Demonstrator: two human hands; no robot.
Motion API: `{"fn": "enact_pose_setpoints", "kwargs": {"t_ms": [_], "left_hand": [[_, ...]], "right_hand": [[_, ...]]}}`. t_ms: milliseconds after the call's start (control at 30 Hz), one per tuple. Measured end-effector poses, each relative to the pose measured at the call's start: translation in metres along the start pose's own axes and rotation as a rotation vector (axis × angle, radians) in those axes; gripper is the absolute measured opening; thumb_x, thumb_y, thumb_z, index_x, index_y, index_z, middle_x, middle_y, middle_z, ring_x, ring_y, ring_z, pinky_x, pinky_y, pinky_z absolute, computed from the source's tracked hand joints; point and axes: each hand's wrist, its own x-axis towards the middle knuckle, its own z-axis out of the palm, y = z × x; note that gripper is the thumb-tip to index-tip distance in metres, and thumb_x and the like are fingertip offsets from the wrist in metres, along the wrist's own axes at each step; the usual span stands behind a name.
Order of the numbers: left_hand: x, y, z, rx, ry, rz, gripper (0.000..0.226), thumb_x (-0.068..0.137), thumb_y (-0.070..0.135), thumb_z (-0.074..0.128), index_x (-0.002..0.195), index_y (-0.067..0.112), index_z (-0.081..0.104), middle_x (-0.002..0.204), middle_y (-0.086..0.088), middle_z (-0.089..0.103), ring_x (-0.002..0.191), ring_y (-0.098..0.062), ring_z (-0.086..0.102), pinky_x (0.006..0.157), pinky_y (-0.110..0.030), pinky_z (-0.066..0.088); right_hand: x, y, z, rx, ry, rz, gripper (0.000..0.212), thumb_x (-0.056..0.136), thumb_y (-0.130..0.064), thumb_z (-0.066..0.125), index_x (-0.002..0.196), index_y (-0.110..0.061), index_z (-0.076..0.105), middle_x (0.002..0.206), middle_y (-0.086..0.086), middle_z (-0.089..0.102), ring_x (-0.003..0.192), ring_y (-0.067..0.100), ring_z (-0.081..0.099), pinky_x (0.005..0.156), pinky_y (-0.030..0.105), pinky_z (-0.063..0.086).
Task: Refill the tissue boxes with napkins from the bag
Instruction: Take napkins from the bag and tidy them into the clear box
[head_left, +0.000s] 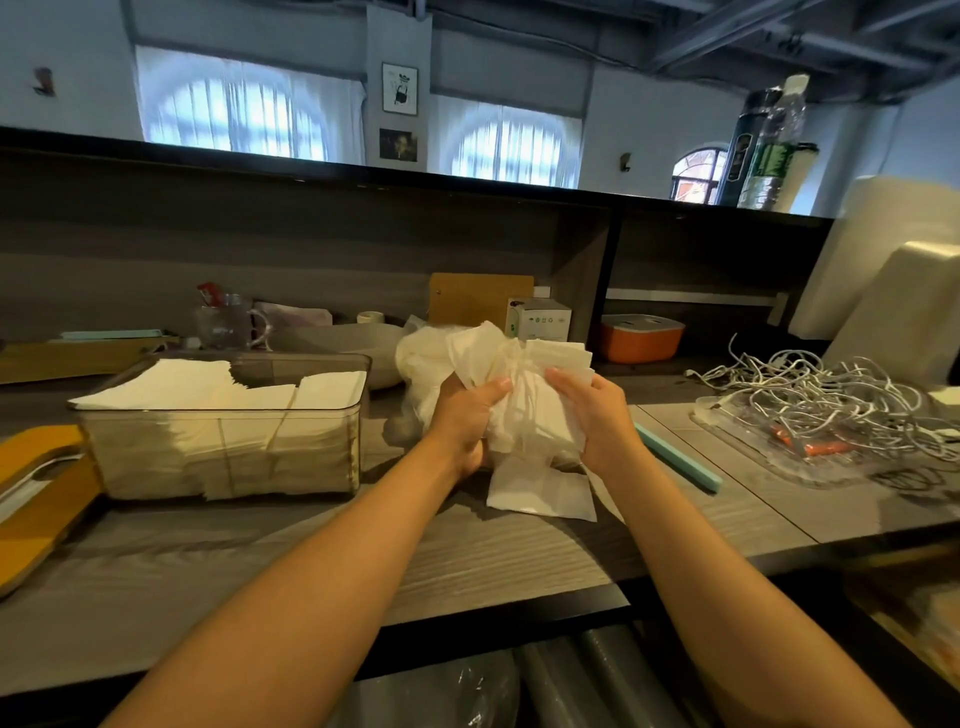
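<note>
- Clear plastic bag (431, 364) of white napkins (524, 415): held above the grey wood-grain counter (467, 561), centre.
- Left hand (465, 415): fingers curled round the bag's left side, thumb on top.
- Right hand (597, 415): fingers curled round the napkins on the right.
- Loose napkin (545, 493): on the counter below the hands.
- Clear tissue box (228, 415): left of the hands, part-filled with napkins.
- Tangle of white cables (810, 400): far right.
</note>
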Motion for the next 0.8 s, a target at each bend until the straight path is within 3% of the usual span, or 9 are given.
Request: {"fn": "enact_pose_setpoints", "kwargs": {"t_ms": [67,167,267,367,500,600,667,800], "left_hand": [[0.004,0.001,-0.001,-0.035,0.063,-0.012,0.030,0.097,0.010,0.060,0.127,0.010,0.060,0.115,-0.012,0.069,0.100,-0.030,0.068,0.070,-0.040,0.060],[0.010,0.001,-0.003,-0.049,0.135,-0.036,0.036,0.095,0.018,0.064,0.131,0.012,0.057,0.121,-0.012,0.068,0.104,-0.031,0.067,0.080,-0.046,0.059],[0.009,0.002,-0.004,-0.012,0.121,-0.115,0.036,0.097,0.029,0.062,0.130,0.015,0.058,0.119,-0.011,0.069,0.103,-0.032,0.068,0.075,-0.044,0.059],[0.007,0.002,-0.003,-0.025,0.041,-0.176,0.036,0.099,0.036,0.057,0.130,0.018,0.060,0.116,-0.010,0.071,0.102,-0.035,0.068,0.076,-0.047,0.059],[0.003,0.002,-0.002,-0.007,-0.076,-0.220,0.036,0.103,0.045,0.043,0.115,0.019,0.065,0.110,-0.011,0.073,0.100,-0.030,0.069,0.084,-0.045,0.057],[0.006,0.000,-0.003,-0.026,-0.111,-0.233,0.045,0.102,0.050,0.040,0.121,0.017,0.064,0.114,-0.014,0.072,0.105,-0.032,0.068,0.094,-0.049,0.053],[0.006,0.001,-0.003,-0.051,-0.103,-0.220,0.048,0.102,0.052,0.038,0.119,0.017,0.065,0.115,-0.016,0.072,0.104,-0.032,0.068,0.096,-0.049,0.052],[0.007,0.000,-0.004,-0.041,-0.096,-0.187,0.051,0.101,0.054,0.041,0.124,0.016,0.064,0.113,-0.014,0.073,0.106,-0.031,0.069,0.098,-0.049,0.052]], "right_hand": [[0.001,-0.002,-0.002,0.008,0.068,-0.050,0.008,0.088,-0.013,0.070,0.093,-0.016,0.065,0.098,0.009,0.069,0.096,0.027,0.065,0.085,0.040,0.054],[-0.003,-0.011,-0.010,0.084,0.120,-0.121,0.011,0.091,-0.024,0.068,0.100,-0.024,0.061,0.108,0.007,0.066,0.101,0.027,0.065,0.087,0.047,0.057],[-0.010,-0.023,-0.014,0.211,-0.113,-0.178,0.011,0.098,-0.025,0.056,0.106,-0.019,0.060,0.090,0.001,0.068,0.075,0.013,0.071,0.064,0.031,0.061],[-0.015,-0.022,-0.005,0.031,-0.232,-0.179,0.015,0.093,-0.020,0.062,0.107,-0.014,0.063,0.100,0.010,0.070,0.088,0.024,0.071,0.079,0.041,0.060],[-0.009,-0.012,0.004,-0.312,-0.127,-0.184,0.011,0.088,-0.019,0.071,0.097,-0.020,0.068,0.099,0.009,0.072,0.094,0.031,0.070,0.087,0.050,0.057],[-0.007,-0.008,0.005,-0.394,-0.129,-0.225,0.012,0.089,-0.024,0.070,0.099,-0.027,0.064,0.100,0.003,0.070,0.094,0.025,0.068,0.082,0.042,0.059],[-0.006,-0.004,0.006,-0.458,-0.157,-0.205,0.018,0.090,-0.026,0.068,0.106,-0.028,0.060,0.103,-0.001,0.068,0.092,0.015,0.066,0.074,0.028,0.055],[-0.003,0.000,0.005,-0.596,-0.092,-0.034,0.038,0.086,-0.044,0.070,0.101,-0.009,0.068,0.096,0.008,0.069,0.085,0.017,0.063,0.069,0.025,0.048]]}}
